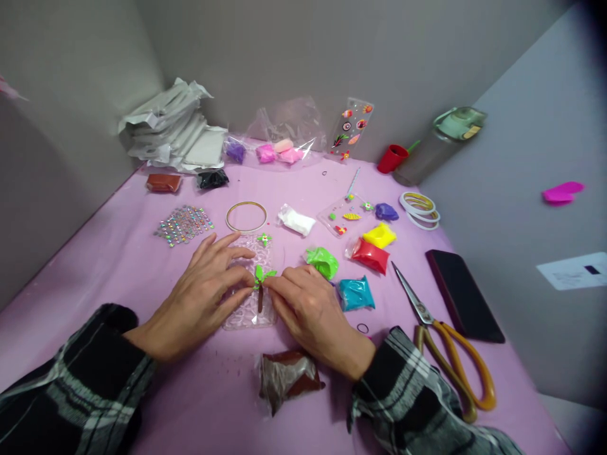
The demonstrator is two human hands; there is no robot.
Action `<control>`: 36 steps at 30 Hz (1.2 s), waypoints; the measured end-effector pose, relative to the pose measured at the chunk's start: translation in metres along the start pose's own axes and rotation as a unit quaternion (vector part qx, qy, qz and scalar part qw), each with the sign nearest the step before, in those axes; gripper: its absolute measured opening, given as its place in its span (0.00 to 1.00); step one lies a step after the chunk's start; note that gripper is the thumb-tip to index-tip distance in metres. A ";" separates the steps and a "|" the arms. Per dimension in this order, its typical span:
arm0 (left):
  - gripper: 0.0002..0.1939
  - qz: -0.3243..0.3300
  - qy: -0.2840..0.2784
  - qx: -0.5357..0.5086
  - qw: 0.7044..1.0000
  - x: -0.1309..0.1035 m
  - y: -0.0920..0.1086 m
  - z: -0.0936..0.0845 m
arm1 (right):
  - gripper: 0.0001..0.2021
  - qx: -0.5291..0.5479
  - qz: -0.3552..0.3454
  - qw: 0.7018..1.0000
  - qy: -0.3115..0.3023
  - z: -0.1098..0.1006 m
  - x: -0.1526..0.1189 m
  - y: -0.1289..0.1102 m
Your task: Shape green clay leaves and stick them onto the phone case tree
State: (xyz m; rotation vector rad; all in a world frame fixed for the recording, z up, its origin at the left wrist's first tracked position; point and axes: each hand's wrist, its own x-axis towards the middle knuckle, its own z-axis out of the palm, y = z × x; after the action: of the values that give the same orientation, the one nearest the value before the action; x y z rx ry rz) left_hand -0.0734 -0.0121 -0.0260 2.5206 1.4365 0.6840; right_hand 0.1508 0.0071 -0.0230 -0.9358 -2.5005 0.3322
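Note:
A clear, textured phone case point(244, 313) lies flat on the pink table. On it is a small clay palm tree with green leaves point(260, 274) and a brown trunk point(260, 299). My left hand point(206, 284) rests over the case's left side, thumb and index finger pinched at the left edge of the leaves. From the other side, my right hand point(313, 309) has its fingertips closed on the right edge of the leaves. A green clay flower point(264, 239) sits near the case's top. Below my right hand is a bag of brown clay point(289, 379).
Right of my hands lie green clay point(322, 261), a teal clay packet point(356, 294), a red packet point(372, 255), scissors point(422, 309) and a phone point(465, 294). Gems point(184, 225), a tape ring point(246, 217) and white clay point(297, 221) lie beyond. A bottle point(434, 145) stands back right.

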 end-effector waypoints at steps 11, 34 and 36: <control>0.08 -0.043 0.010 -0.012 0.999 0.003 0.004 0.000 | 0.10 -0.007 -0.001 1.000 -0.016 0.003 0.001 0.000; 0.07 -0.041 0.004 -0.014 0.999 0.000 0.001 -0.002 | 0.10 -0.013 -0.018 0.999 -0.044 0.002 0.006 -0.002; 0.07 -0.045 0.002 -0.015 0.999 0.000 0.001 -0.002 | 0.10 -0.011 -0.017 0.999 -0.045 0.002 0.006 -0.002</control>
State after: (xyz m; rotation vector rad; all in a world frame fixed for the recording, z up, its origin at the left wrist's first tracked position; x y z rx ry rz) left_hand -0.0734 -0.0126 -0.0232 2.4172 1.5176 0.6899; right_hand 0.1448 0.0089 -0.0218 -0.9056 -2.6031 0.3431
